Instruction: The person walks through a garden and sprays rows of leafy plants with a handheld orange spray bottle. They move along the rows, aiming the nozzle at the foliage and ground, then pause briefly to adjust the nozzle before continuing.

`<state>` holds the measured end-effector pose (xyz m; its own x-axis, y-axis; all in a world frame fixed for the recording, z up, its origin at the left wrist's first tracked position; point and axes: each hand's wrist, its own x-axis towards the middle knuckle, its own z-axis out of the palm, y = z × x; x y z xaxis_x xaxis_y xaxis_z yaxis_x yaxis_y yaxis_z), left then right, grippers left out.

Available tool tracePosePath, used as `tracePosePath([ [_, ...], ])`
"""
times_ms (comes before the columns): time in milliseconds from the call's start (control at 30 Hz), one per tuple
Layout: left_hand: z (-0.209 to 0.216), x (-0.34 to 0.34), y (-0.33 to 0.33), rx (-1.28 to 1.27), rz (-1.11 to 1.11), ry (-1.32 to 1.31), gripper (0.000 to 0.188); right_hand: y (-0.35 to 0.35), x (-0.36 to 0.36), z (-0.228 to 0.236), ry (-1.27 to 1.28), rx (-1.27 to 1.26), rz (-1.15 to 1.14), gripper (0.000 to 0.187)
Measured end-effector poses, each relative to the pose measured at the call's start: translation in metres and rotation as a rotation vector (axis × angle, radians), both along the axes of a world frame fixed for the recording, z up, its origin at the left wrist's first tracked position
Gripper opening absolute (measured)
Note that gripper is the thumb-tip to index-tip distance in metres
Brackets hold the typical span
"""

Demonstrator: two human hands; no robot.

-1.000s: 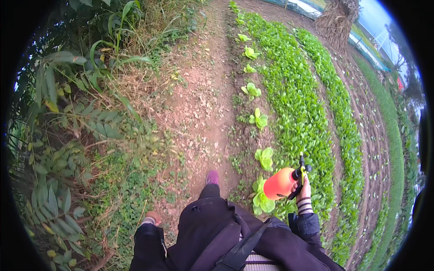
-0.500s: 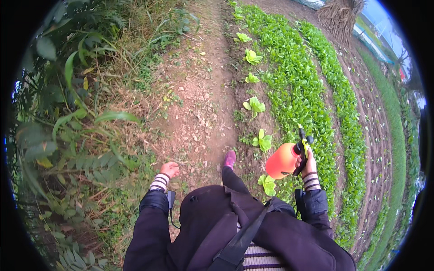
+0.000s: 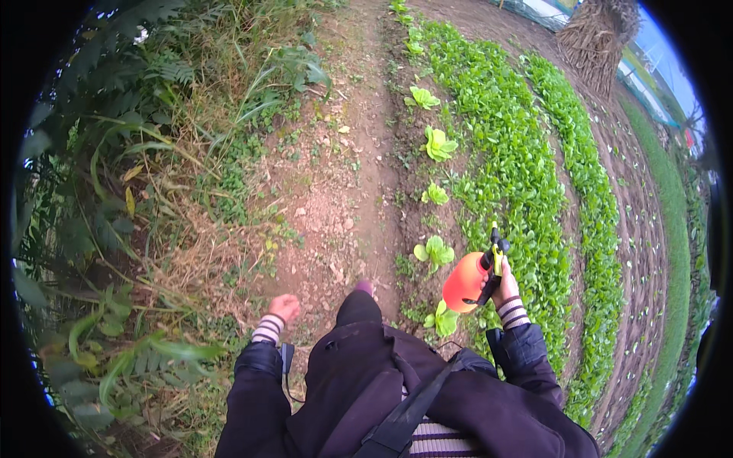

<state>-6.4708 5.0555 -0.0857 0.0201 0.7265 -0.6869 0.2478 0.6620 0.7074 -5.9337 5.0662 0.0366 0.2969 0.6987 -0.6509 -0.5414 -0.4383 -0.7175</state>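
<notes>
My right hand (image 3: pixel 504 285) grips a spray bottle (image 3: pixel 463 279) by its black and yellow-green trigger head. The bottle's rounded orange-red body hangs tilted to the left, and its nozzle points forward over the leafy greens. Just below and left of the bottle grows a light green leafy plant (image 3: pixel 443 319); a similar plant (image 3: pixel 434 253) stands a little farther ahead. My left hand (image 3: pixel 285 307) is loosely curled over the path's left edge, and nothing shows in it. One of my feet, in a pink shoe (image 3: pixel 365 287), is partly hidden by my dark trouser leg.
A stony dirt path (image 3: pixel 336 206) runs straight ahead. Dry grass (image 3: pixel 206 244) and tall weeds border it on the left. Dense rows of greens (image 3: pixel 511 130) lie to the right, beyond the single line of leafy plants. A bundle of dry stalks (image 3: pixel 595 46) stands at the far right.
I have moved forward along the path, so the plants sit lower in view. The spray bottle has shifted slightly left and down, still in my right hand. My left hand has curled more closed.
</notes>
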Motion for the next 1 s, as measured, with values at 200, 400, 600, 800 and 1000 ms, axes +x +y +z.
tracePosePath([
  [200,0.038,0.136,0.224,0.191,-0.345,-0.420,0.025,0.149,-0.012,-0.005,0.132,0.132,-0.041,0.043],
  [400,0.100,0.276,0.376,0.471,-0.728,-0.342,0.048,0.297,-0.035,0.021,0.204,0.219,0.044,0.044],
  [600,0.136,0.330,0.476,0.547,-0.711,-0.299,0.055,0.432,-0.056,0.055,0.332,0.291,0.146,0.051],
  [800,0.125,0.340,0.595,0.470,-0.427,-0.576,0.041,0.556,-0.071,0.035,0.301,0.357,0.282,0.046],
  [1000,0.124,0.337,0.730,0.370,-0.525,-0.392,0.034,0.681,-0.059,-0.004,0.322,0.359,0.348,0.042],
])
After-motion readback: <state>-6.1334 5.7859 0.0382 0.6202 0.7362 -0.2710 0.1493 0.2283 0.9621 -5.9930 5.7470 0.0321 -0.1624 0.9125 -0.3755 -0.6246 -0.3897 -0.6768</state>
